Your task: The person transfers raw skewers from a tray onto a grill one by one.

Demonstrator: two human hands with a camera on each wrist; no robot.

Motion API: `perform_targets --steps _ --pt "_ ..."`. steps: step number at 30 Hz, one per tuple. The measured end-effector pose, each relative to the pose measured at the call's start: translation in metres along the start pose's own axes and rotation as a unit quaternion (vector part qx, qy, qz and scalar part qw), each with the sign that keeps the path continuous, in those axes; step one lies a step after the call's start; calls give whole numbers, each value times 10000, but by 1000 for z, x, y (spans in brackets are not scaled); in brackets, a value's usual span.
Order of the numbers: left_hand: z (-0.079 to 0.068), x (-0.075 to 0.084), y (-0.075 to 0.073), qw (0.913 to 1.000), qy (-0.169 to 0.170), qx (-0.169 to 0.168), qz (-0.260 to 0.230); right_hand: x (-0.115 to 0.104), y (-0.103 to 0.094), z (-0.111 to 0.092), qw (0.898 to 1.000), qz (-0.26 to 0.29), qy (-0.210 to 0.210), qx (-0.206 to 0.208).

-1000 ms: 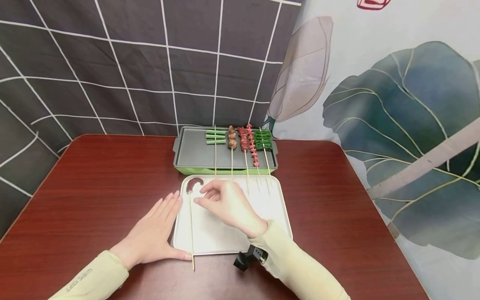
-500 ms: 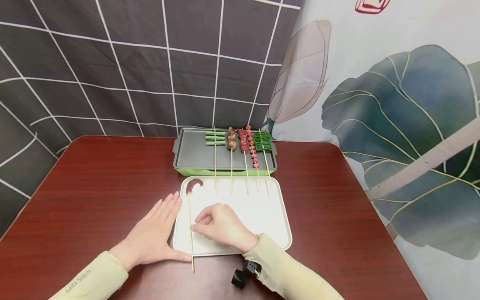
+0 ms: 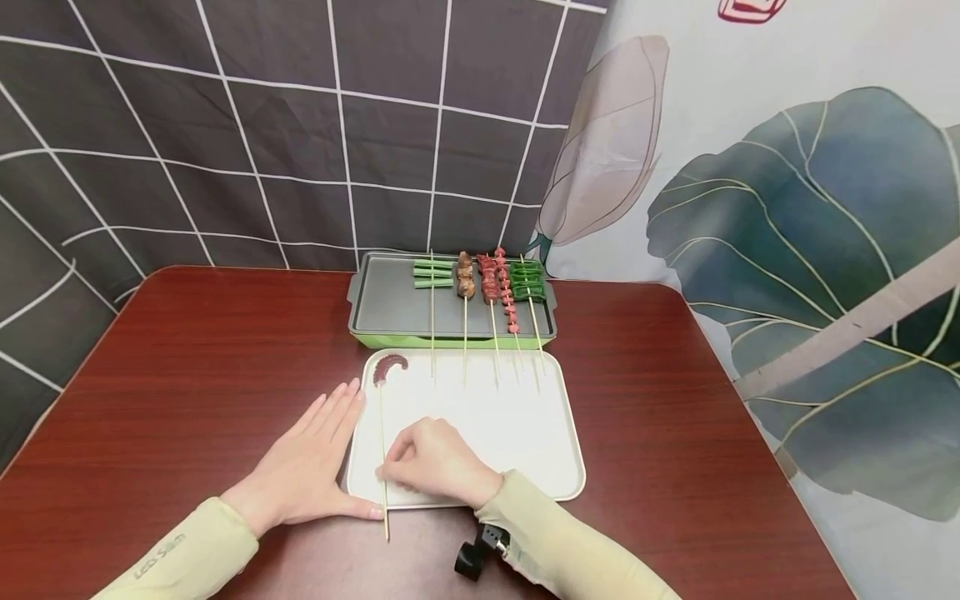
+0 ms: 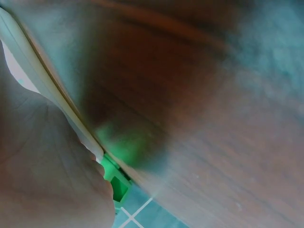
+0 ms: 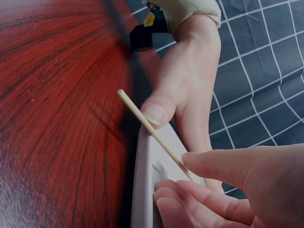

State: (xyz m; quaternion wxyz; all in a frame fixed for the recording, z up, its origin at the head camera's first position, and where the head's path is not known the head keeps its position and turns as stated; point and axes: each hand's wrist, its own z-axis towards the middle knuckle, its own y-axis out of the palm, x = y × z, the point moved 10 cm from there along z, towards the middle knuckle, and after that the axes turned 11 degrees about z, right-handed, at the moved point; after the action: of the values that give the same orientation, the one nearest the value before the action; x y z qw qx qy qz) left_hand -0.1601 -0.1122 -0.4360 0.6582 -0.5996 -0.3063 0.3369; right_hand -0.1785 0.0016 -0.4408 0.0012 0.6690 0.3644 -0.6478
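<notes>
A skewer bearing a curled dark-red piece that looks like an octopus tentacle (image 3: 388, 367) lies along the left side of the white tray (image 3: 487, 417). Its stick (image 5: 137, 113) juts past the tray's front edge. My right hand (image 3: 438, 465) pinches the stick near its lower end, thumb on one side and curled fingers on the other. With fingers straight, my left hand (image 3: 307, 467) rests along the tray's left edge. Its thumb (image 5: 156, 114) lies at the front rim, close beside the stick. The left wrist view shows mostly blurred table and the palm (image 4: 47, 161).
Behind the tray stands a green-sided grill with a grey plate (image 3: 390, 308). On it lie skewers of green stalks (image 3: 432, 273), brown pieces (image 3: 465, 277), red meat (image 3: 487, 279), small pink pieces (image 3: 510, 310) and green pepper (image 3: 527, 282); their sticks reach over the tray.
My right hand has come down from beside the tentacle piece to the lower part of the stick. The left hand and the skewer stay in place.
</notes>
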Motion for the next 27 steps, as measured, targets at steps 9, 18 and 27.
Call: perform_targets --steps 9,18,27 --pt "0 0 0 10000 -15 15 -2 6 10 -2 9979 547 299 -200" --pt "0 0 1 10000 -76 -37 -31 9 9 -5 9883 1378 564 -342" --pt "0 1 -1 9999 -49 76 -50 11 10 -9 9794 1868 653 -408"
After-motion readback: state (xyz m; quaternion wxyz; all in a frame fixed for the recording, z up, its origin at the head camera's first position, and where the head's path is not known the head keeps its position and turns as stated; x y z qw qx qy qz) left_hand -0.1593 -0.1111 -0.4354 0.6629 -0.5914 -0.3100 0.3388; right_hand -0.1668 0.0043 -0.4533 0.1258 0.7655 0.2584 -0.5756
